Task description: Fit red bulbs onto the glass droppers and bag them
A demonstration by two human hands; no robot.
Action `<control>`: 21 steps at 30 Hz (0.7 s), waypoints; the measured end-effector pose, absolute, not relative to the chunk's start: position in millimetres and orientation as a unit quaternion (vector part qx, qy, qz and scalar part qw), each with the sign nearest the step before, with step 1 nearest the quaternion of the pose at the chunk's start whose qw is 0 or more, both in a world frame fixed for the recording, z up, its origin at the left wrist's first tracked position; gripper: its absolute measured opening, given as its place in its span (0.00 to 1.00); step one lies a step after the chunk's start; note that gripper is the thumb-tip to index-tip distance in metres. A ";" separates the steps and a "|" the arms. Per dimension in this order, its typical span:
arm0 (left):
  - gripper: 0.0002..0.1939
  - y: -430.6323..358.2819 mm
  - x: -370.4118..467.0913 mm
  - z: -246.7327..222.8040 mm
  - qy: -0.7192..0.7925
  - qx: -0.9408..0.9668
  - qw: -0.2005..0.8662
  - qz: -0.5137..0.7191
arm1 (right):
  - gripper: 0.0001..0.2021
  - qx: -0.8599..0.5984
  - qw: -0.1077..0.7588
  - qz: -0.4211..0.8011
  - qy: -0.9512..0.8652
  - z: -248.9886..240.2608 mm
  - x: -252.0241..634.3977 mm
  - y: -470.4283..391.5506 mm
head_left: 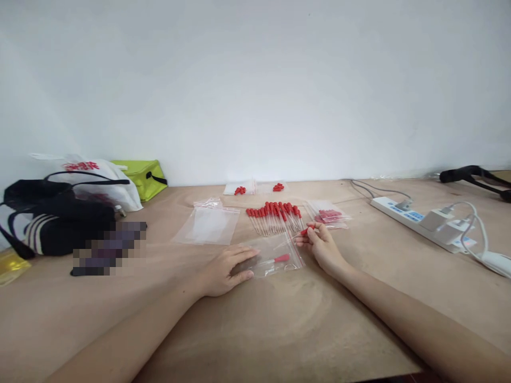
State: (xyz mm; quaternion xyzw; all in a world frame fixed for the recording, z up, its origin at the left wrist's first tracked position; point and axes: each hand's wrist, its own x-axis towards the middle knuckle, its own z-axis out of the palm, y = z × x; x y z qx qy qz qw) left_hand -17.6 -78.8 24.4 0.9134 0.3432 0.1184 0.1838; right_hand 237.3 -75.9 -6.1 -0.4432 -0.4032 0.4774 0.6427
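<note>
Red-bulbed dropper [307,231] pinched in our right hand [321,247], at the red-striped mouth of a clear zip bag [263,268]; we cannot tell whether its tip lies inside. Our left hand [229,269] rests over the bag's opposite end, thumb and fingers spread apart. Between our hands, which stand apart, we see a second dropper [281,258] through the film. Just beyond: a row of droppers [275,213], bulbs toward the wall [255,96]. We note flat clear bags [211,226] left of the row, a bag of red bulbs [329,214] to its right. Farther right, a white power strip [419,219]; far left, a lime-green bag [143,178].
</note>
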 end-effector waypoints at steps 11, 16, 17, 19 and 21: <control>0.24 -79.7 -16.3 26.6 0.344 0.913 0.181 0.124 | 0.16 -0.487 0.395 0.540 -0.561 -2.3 243.2 -80.2; 0.24 -80.1 -15.7 27.0 0.345 0.914 0.175 0.122 | 0.15 -0.493 0.428 0.526 -0.545 -3.8 242.8 -75.2; 0.24 -80.2 -15.4 27.2 0.344 0.915 0.173 0.121 | 0.14 -0.496 0.427 0.527 -0.542 -4.1 243.1 -74.3; 0.24 -80.2 -15.0 27.4 0.342 0.916 0.169 0.121 | 0.14 -0.503 0.417 0.526 -0.545 -5.4 243.4 -73.2; 0.24 -79.7 -15.0 26.6 0.337 0.918 0.166 0.125 | 0.14 -0.498 0.405 0.514 -0.569 -7.5 242.8 -73.0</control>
